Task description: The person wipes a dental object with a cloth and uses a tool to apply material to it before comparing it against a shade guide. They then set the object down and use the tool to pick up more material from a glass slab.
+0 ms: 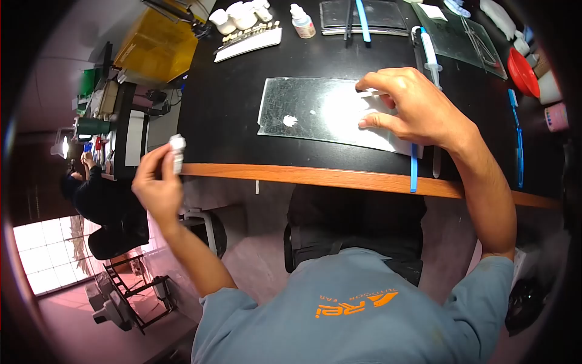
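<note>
My left hand (159, 185) is raised left of the table edge. Its thumb and fingers pinch a small, narrow white piece (177, 153), upright and knobbly at the top. Above the right half of a glass slab (276, 100) is my right hand (415, 106), palm down. Its thumb and index finger are spread, with the glass showing between them. A thin white strip (372, 93) shows just under the index finger; I cannot tell whether the fingers grip it. A little white dab (290, 121) lies on the slab's left part.
A blue-handled tool (414, 170) sticks out over the wooden table edge (315, 173). A shade guide (248, 45), a dropper bottle (302, 23) and a dark plate (333, 18) stand along the back. On the right are a syringe (430, 51), red bowl (522, 73) and toothbrush (517, 127). Another person (109, 188) sits far left.
</note>
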A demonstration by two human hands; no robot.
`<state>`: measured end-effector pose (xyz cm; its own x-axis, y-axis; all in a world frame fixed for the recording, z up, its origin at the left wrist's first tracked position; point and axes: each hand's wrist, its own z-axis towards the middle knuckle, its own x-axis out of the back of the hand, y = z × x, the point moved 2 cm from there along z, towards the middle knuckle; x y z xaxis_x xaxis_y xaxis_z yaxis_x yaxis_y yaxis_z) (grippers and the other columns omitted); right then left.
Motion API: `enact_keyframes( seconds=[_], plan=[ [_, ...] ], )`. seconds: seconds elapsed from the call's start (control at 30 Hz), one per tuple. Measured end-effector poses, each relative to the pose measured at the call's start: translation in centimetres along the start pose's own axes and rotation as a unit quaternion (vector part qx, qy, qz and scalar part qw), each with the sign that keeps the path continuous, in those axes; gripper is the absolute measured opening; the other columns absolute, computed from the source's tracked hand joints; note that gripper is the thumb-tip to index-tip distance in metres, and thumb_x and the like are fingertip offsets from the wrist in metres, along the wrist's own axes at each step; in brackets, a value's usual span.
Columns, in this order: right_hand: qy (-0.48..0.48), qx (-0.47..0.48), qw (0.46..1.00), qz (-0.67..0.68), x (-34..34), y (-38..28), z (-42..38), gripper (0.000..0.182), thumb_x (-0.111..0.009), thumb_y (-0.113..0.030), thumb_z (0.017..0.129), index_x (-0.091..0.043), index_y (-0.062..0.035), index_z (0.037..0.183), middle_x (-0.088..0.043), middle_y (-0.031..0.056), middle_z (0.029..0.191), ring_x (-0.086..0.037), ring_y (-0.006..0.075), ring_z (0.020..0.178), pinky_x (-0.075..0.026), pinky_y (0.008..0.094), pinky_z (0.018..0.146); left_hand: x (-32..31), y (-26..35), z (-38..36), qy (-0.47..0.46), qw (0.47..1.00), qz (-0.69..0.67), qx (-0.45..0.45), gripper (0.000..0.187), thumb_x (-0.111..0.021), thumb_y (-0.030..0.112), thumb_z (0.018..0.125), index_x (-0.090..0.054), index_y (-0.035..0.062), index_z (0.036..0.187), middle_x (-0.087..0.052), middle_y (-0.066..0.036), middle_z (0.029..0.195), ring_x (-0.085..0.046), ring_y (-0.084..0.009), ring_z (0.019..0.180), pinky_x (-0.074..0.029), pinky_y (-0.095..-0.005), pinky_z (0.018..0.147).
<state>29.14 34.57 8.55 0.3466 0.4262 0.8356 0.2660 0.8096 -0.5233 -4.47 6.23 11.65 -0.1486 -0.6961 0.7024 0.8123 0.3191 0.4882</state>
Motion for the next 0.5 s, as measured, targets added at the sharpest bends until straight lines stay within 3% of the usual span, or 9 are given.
enact_keyframes(
  seconds=[0.03,0.1,0.17,0.23,0.33,0.47,0.5],
  plan=[
    [-0.006,0.003,1.000,-0.002,0.0,-0.1,0.2,0.045,-0.084,-0.033,0.085,-0.069,-0.0001,0.112,-0.072,0.0205,0.097,-0.069,0.0405,0.095,-0.054,0.0489,0.086,-1.6,4.2,-0.9,-0.032,0.998,-0.014,-0.061,0.017,-0.070,-0.006,0.091,-0.078,-0.0007,0.105,-0.077,-0.013,0.100,-0.074,-0.0213,0.086,-0.057,-0.0303,0.085],
    [0.007,0.012,1.000,0.014,-0.1,0.0,0.3,0.046,-0.086,-0.031,0.084,-0.069,0.0009,0.113,-0.072,0.0198,0.096,-0.069,0.0350,0.086,-0.055,0.0445,0.079,-4.9,10.5,-3.0,-0.151,0.975,-0.072,-0.146,0.022,-0.070,-0.009,0.081,-0.078,0.0006,0.100,-0.076,-0.013,0.101,-0.074,-0.0227,0.092,-0.059,-0.0321,0.083],
    [0.004,0.011,1.000,0.029,0.1,-0.7,0.4,0.047,-0.087,-0.030,0.083,-0.070,0.0012,0.114,-0.072,0.0192,0.096,-0.068,0.0318,0.080,-0.055,0.0415,0.074,-8.5,14.0,-4.9,-0.205,0.939,-0.139,-0.237,0.026,-0.076,-0.004,0.075,-0.076,0.0051,0.099,-0.072,-0.009,0.099,-0.072,-0.0270,0.091,-0.057,-0.0377,0.078],
    [-0.004,0.010,1.000,0.013,0.2,-1.1,0.5,0.047,-0.089,-0.028,0.082,-0.070,0.0019,0.113,-0.072,0.0184,0.095,-0.066,0.0293,0.074,-0.055,0.0389,0.070,-11.6,15.5,-6.5,-0.254,0.912,-0.122,-0.298,0.030,-0.077,-0.002,0.074,-0.074,0.0085,0.102,-0.070,-0.006,0.101,-0.069,-0.0261,0.094,-0.053,-0.0388,0.080],
    [0.001,-0.004,1.000,0.013,0.2,-1.1,0.3,0.048,-0.088,-0.029,0.082,-0.070,0.0020,0.113,-0.070,0.0170,0.091,-0.064,0.0292,0.073,-0.053,0.0406,0.069,-11.2,14.9,-6.6,-0.258,0.921,-0.088,-0.279,0.031,-0.075,-0.001,0.074,-0.073,0.0100,0.103,-0.069,-0.005,0.103,-0.067,-0.0252,0.098,-0.049,-0.0379,0.083],
    [0.006,0.006,1.000,0.014,0.2,-0.7,0.3,0.048,-0.088,-0.031,0.082,-0.071,0.0014,0.112,-0.066,0.0165,0.083,-0.064,0.0307,0.074,-0.051,0.0442,0.071,-6.9,7.6,-4.4,-0.209,0.946,0.008,-0.247,0.032,-0.069,-0.003,0.071,-0.075,0.0100,0.100,-0.074,-0.005,0.104,-0.069,-0.0270,0.098,-0.049,-0.0398,0.083],
    [0.006,0.010,1.000,0.010,0.1,-0.5,0.3,0.048,-0.087,-0.032,0.083,-0.071,0.0007,0.113,-0.067,0.0168,0.084,-0.065,0.0312,0.075,-0.052,0.0439,0.072,-5.1,4.4,-3.6,-0.224,0.958,0.019,-0.176,0.037,-0.068,-0.003,0.072,-0.077,0.0116,0.104,-0.075,-0.008,0.109,-0.069,-0.0309,0.104,-0.050,-0.0433,0.098]
  ],
)
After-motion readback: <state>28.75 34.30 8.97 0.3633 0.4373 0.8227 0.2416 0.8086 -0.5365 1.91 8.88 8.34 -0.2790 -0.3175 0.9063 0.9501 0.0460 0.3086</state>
